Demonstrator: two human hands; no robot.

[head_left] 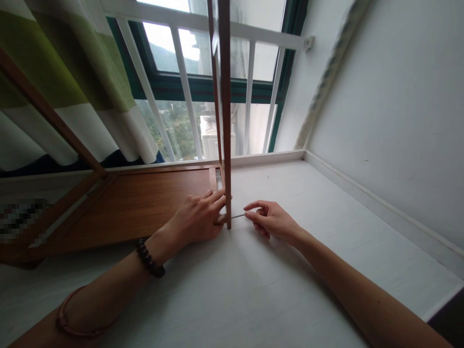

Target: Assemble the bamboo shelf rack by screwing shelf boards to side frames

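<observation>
A brown wooden frame lies on a white surface, with a flat board (137,205) and an upright side panel (224,121) rising at its right end. My left hand (199,217) rests on the board's right corner, fingers pressed against the foot of the upright panel. My right hand (270,220) is just right of the panel, its fingers pinched on a thin metal tool (237,216) whose tip meets the panel's lower edge.
A window with white bars (184,87) stands behind the frame. A green and white striped curtain (72,82) hangs at the left. A white wall (398,121) closes the right side. Slanted wooden bars (47,113) lean at the left.
</observation>
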